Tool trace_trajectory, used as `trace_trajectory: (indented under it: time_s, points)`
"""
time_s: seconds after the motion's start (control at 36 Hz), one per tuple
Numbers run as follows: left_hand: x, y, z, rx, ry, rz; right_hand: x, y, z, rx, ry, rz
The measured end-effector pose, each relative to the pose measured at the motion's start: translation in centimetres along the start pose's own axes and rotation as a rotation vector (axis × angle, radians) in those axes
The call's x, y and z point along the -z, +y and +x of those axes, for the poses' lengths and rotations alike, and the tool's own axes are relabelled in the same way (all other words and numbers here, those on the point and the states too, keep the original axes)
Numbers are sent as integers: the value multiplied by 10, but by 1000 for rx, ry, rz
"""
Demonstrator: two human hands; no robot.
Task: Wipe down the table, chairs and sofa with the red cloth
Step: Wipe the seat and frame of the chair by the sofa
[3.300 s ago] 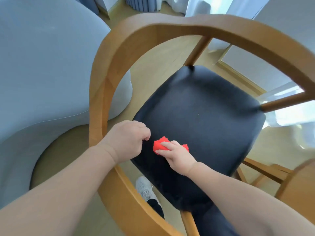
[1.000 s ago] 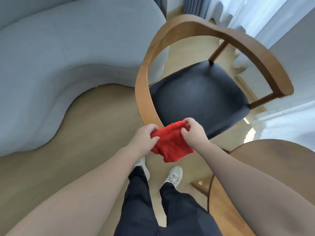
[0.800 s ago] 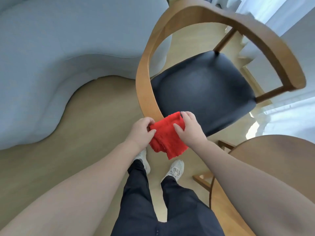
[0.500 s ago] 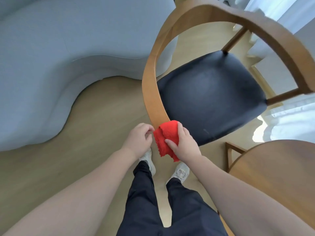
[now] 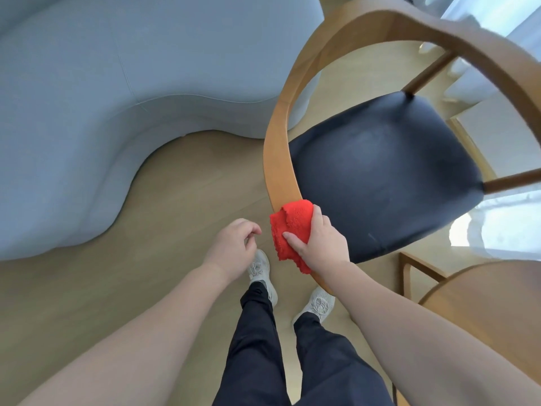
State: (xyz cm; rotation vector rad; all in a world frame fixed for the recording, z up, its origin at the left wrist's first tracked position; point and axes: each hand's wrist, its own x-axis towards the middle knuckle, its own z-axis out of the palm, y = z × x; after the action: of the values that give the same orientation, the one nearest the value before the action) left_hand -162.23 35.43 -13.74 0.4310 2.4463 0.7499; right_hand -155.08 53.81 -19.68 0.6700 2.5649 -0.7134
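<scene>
The red cloth [image 5: 291, 230] is draped over the curved wooden backrest [image 5: 279, 159] of a chair with a black seat [image 5: 380, 171]. My right hand [image 5: 320, 244] grips the cloth around the rail, thumb on the near side and fingers over the top. My left hand [image 5: 235, 247] hovers just left of the cloth with its fingers loosely curled and nothing in them. The pale blue sofa [image 5: 102, 98] fills the upper left. A round wooden table [image 5: 491, 312] shows at the lower right.
Light wooden floor [image 5: 181, 200] lies between the sofa and the chair. My legs and grey shoes [image 5: 260, 271] stand right behind the chair. Part of a second wooden chair frame [image 5: 409, 268] sits beside the table. White curtains hang at the right.
I left the seat, stood back and spread the cloth with both hands. Then my right hand wrapped it over the backrest, and my left hand let go and drew away to the left.
</scene>
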Motion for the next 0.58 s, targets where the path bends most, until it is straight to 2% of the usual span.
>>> trace_trajectory:
  time_s: [0.58]
  points:
    - [40, -30, 36, -9, 24, 18, 15, -66, 77, -134, 60, 89]
